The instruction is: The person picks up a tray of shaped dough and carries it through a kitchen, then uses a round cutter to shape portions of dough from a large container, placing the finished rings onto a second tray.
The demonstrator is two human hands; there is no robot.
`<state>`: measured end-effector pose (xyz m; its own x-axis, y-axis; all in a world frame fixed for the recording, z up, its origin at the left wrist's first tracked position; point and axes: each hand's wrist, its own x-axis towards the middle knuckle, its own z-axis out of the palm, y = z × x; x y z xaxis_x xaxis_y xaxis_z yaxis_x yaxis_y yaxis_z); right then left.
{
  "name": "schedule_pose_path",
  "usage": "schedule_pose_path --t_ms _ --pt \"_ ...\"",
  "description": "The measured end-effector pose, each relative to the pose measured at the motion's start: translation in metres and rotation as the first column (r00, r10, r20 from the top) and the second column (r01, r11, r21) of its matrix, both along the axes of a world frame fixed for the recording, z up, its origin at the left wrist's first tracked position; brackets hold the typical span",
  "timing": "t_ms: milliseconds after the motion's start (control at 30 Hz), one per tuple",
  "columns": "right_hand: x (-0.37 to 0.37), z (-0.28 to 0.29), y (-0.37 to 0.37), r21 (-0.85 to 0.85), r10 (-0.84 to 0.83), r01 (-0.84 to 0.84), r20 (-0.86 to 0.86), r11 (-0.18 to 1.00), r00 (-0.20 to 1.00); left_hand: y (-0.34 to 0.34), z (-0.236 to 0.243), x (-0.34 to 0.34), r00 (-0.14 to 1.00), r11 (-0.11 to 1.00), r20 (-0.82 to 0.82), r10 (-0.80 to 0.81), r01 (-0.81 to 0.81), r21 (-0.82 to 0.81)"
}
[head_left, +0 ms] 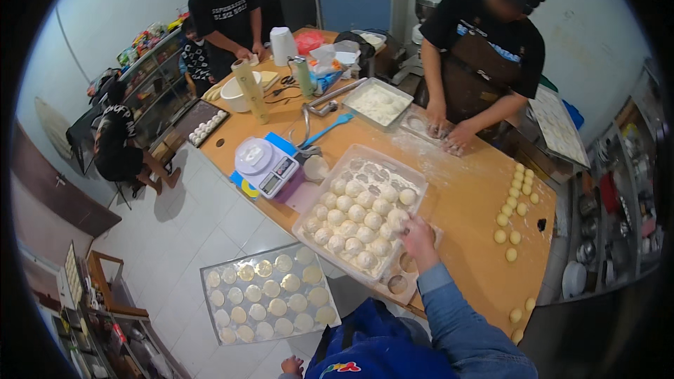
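Note:
My right hand (419, 236) reaches over the right rim of a pale plastic tray (415, 175), its fingers curled round a floured dough ball at the edge. Rows of floured dough balls (349, 228) fill most of that tray, and loose flour with round marks shows at its far end. Down by the lower edge of the picture, my left hand (293, 366) hangs with its fingers bent slightly apart and nothing visible in it. Nearest to it is a metal tray (210, 337) bearing rows of flat dough rounds (255, 311), lower than the table.
Beside the plastic tray stand a kitchen scale (267, 167), a blue brush (330, 128) and a metal dough hook (306, 126). Bare dough balls (516, 196) line the table's right side. Across it, a co-worker's hands (449, 137) work at floured moulds near a flour tray (379, 102). Others work farther left.

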<state>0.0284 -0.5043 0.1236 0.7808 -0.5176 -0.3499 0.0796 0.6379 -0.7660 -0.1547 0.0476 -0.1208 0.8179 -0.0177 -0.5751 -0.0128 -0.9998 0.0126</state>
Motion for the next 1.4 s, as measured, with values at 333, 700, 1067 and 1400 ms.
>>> schedule_pose_path --t_ms 333,700,1067,1400 --pt "-0.149 -0.038 -0.013 -0.075 -0.096 0.075 -0.341 0.994 0.935 -0.039 0.018 0.044 0.774 0.585 -0.322 0.545 -0.626 -0.515" --pt "-0.108 -0.070 0.002 -0.180 0.119 -0.198 -0.371 0.964 0.921 -0.044 0.062 0.034 0.208 -0.208 -0.664 0.718 -0.847 -0.490" --pt "-0.087 -0.091 -0.014 -0.721 -0.033 -0.424 -0.525 0.549 0.850 -0.125 0.123 0.092 0.684 0.224 -0.199 0.702 -0.477 -0.850" --pt "-0.065 -0.018 -0.032 -0.936 -0.184 -0.351 -0.349 0.021 0.919 -0.304 0.207 0.109 0.856 0.533 0.397 -0.331 0.517 -0.670"
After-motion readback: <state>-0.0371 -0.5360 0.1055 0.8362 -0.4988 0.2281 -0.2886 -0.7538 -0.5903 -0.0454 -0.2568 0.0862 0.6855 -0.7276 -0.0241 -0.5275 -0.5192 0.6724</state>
